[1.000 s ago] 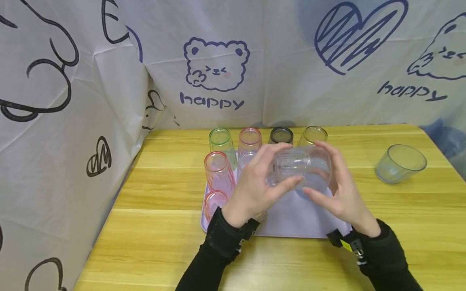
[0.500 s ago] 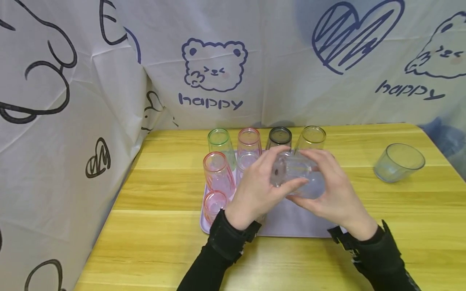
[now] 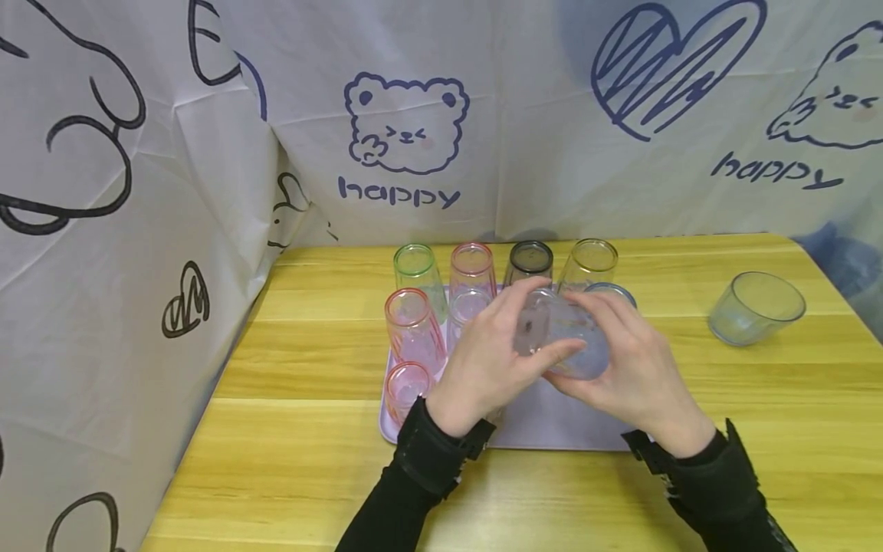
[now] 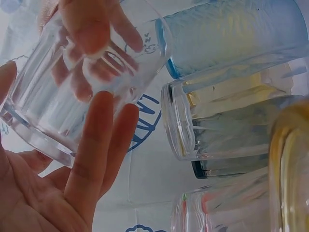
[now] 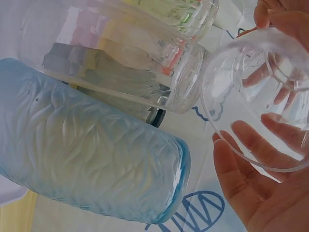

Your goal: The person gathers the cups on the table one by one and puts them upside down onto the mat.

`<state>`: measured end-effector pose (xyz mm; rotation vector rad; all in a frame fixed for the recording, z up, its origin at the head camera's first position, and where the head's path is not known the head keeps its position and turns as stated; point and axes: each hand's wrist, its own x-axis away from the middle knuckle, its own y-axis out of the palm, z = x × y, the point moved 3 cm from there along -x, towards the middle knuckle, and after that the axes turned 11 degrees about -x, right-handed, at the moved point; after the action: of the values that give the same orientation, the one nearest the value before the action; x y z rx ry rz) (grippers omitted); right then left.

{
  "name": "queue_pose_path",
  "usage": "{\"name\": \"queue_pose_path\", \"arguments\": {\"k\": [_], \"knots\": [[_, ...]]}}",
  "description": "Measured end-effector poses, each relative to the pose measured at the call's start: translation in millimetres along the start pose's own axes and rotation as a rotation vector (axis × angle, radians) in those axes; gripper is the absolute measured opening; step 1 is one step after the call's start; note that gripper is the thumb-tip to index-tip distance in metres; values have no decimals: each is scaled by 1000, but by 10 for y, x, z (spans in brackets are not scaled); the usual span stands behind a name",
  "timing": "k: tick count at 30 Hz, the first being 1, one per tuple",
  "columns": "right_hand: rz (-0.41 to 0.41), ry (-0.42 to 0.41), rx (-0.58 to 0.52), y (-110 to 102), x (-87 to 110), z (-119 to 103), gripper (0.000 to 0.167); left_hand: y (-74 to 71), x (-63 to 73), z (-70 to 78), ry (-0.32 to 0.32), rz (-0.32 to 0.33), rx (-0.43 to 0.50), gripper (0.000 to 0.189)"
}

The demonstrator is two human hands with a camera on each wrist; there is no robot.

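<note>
Above the lilac tray [image 3: 566, 425], both hands hold a clear drinking glass [image 3: 572, 318] on its side. My left hand [image 3: 486, 360] grips its thick base end, thumb below and fingers over the top. The right hand [image 3: 635, 368] holds the rim end, its fingers curved round the wall. Through the clear wall of the glass [image 4: 43, 92], fingers of the other hand show in the left wrist view. The open rim of the glass [image 5: 212, 92] faces the right palm. Just behind the right hand, a blue textured glass [image 5: 96, 140] stands, mostly hidden in the head view.
Along the tray's back stand green [image 3: 416, 264], pink [image 3: 473, 261], black [image 3: 530, 261] and amber [image 3: 589, 261] glasses. Two red-rimmed glasses [image 3: 411, 326] line its left side, with a clear one [image 3: 471, 303] beside them. A wide glass [image 3: 755, 310] sits apart on the wooden table [image 3: 745, 399].
My right hand has moved left, nearer to the left hand, and its fingers have come further along the glass. The glass has tilted, and the blue glass's rim now shows behind it.
</note>
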<state>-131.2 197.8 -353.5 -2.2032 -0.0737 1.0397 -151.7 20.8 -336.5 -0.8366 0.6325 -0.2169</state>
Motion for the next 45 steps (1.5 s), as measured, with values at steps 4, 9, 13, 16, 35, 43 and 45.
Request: {"name": "queue_pose_path", "arguments": {"k": [4, 9, 13, 16, 35, 43, 45], "knots": [[-2, 5, 9, -3, 8, 5, 83, -5, 4, -1, 17, 7, -3, 70], [0, 13, 14, -7, 14, 6, 83, -10, 14, 18, 43, 2, -37, 68], [3, 7, 20, -5, 17, 4, 81, -10, 19, 33, 56, -9, -51, 66], [3, 9, 19, -2, 22, 9, 81, -11, 17, 31, 64, -15, -51, 65], [6, 100, -76, -49, 165, 135, 90, -36, 203, -115, 97, -12, -18, 83], [86, 165, -264, -119, 339, 151, 97, -15, 391, -252, 116, -41, -170, 71], [103, 174, -284, -130, 383, 149, 98, -6, 437, -278, 120, -45, -212, 61]]}}
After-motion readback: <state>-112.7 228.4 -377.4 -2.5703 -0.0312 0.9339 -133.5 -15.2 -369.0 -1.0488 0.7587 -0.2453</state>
